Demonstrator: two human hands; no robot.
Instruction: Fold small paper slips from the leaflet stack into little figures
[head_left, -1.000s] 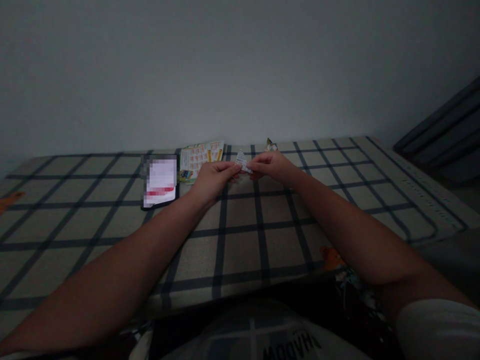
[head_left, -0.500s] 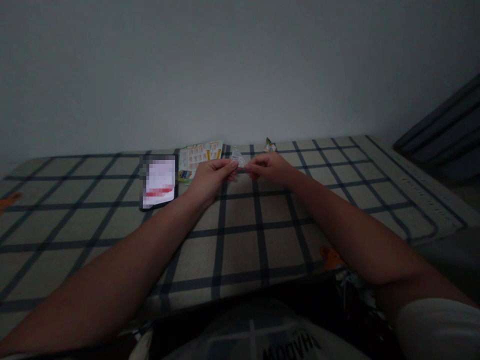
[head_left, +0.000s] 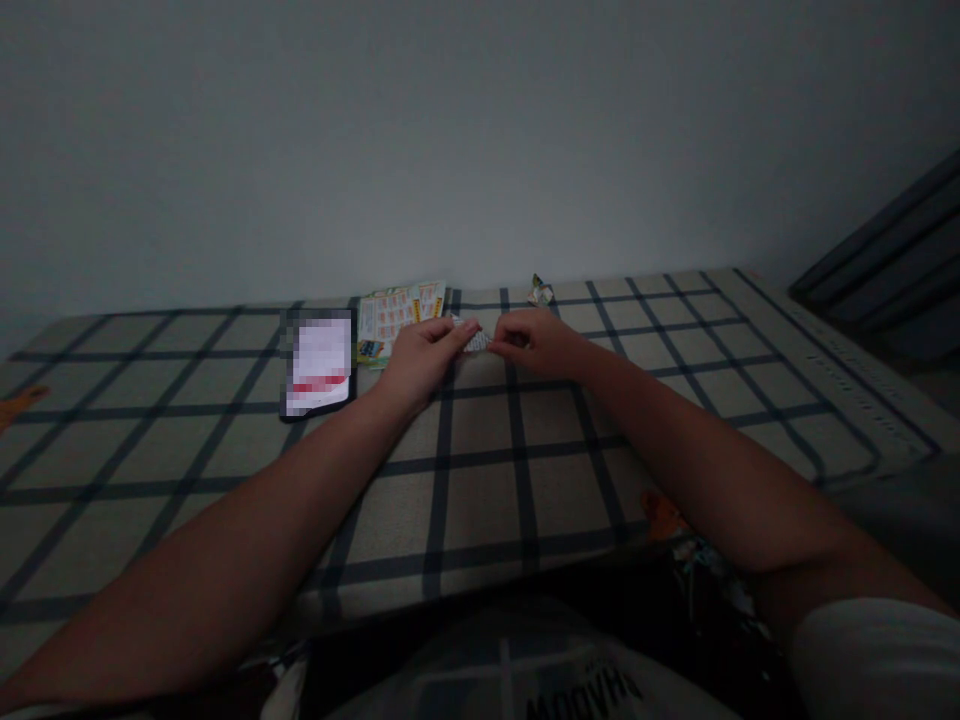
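Between my hands is a small piece of folded printed paper (head_left: 478,341), white with dark lettering. My left hand (head_left: 425,355) is closed on its left side, thumb on top, and hides part of it. At its right corner my right hand (head_left: 536,343) pinches the paper between thumb and fingertips. Just behind my left hand lies a stack of colourful printed sheets (head_left: 396,310). A small folded paper piece (head_left: 540,291), white with green and yellow, sits beyond my right hand near the wall.
A phone or tablet (head_left: 319,365) with a lit, blurred screen lies left of the sheets. The table has a checked cloth (head_left: 480,510) and meets a plain wall (head_left: 480,150) at the back. Dark slatted panels (head_left: 892,250) stand at the far right.
The paper's pointed upper flap, which stood up between my hands, is now down, and less of the paper shows. My left thumb and right fingers have shifted slightly on it.
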